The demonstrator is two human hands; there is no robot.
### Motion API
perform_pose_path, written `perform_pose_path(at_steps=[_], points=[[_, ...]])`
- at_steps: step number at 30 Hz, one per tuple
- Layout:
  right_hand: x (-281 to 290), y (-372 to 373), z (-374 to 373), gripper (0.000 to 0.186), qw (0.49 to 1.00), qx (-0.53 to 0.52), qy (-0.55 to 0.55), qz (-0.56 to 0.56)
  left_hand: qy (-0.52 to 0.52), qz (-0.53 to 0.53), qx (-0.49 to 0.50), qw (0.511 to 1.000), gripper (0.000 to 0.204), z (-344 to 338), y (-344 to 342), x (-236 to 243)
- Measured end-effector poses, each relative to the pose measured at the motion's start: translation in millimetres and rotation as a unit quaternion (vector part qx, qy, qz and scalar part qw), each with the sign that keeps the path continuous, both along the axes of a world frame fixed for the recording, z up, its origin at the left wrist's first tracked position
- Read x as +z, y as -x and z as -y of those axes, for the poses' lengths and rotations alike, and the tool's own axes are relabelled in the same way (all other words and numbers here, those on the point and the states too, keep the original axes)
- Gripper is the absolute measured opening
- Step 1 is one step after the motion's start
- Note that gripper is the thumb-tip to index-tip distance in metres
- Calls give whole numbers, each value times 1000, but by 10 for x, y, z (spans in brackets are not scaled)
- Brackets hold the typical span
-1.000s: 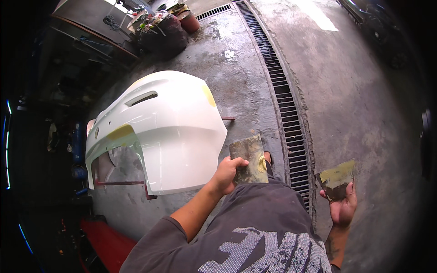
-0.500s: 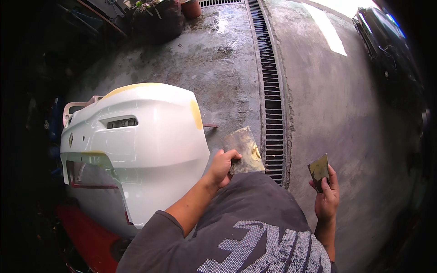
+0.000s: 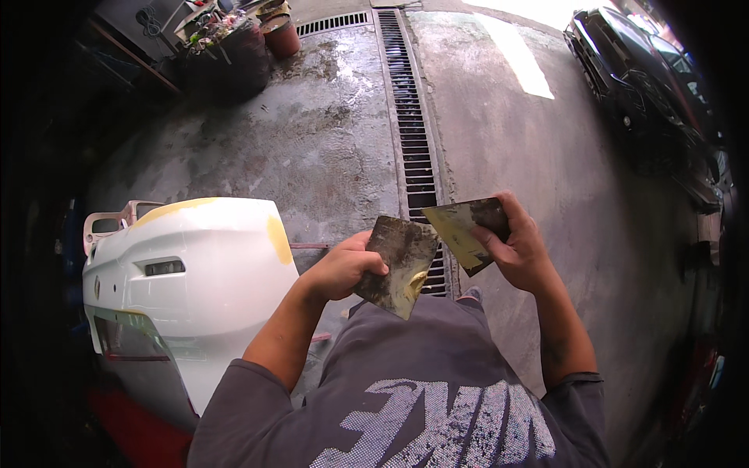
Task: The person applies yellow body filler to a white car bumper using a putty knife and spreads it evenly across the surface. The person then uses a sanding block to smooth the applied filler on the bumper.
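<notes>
In front of my torso my left hand pinches a square, dirty grey putty board, thumb on its upper face. A small yellow blob of body filler sits near the board's lower right corner. My right hand grips a flat dark putty spreader smeared with yellow filler, thumb across its face and fingers behind it. The spreader's left corner is close by the board's upper right edge; whether they touch I cannot tell. At left stands a white car bumper with yellow filler patches along its edges.
A slotted drain grate runs through the concrete floor ahead. A black car stands at far right. At far left are a dark stuffed bag and a reddish bucket. Something red lies low at left.
My right hand has come in leftward and up with the spreader, beside the board. The board is turned and tilted in my left hand. The bumper now appears farther left and lower.
</notes>
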State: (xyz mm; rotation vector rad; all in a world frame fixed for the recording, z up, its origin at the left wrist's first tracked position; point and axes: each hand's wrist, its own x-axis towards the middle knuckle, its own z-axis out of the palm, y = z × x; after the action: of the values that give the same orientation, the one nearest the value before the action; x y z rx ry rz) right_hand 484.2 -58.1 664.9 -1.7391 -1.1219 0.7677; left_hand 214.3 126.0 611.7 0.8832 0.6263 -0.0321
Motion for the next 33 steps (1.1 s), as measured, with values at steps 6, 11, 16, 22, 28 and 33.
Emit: perform_pose_path(at_steps=[6,11,16,22,28,33], points=[[-215,-762,101,35,992,93,-36,-77,-18,-11,109,994,39,570,-883,304],[-571,-1470,614,35,981,133,-23,-142,3,-17,275,961,47,1424,-1887,377],[-494,-2042,1024,39,901,260,118,-326,-62,3,506,860,47,2169,-2156,-9],[-471,-2132,1707,41,727,260,147,-618,-88,34,716,692,34,3196,-2008,-28],[-467,-1924,2107,46,728,375,130,-559,-132,85,734,661,32,4355,-2721,143],[-191,-2114,2466,50,688,465,157,-534,-151,143,648,733,44,5348,-2609,528]])
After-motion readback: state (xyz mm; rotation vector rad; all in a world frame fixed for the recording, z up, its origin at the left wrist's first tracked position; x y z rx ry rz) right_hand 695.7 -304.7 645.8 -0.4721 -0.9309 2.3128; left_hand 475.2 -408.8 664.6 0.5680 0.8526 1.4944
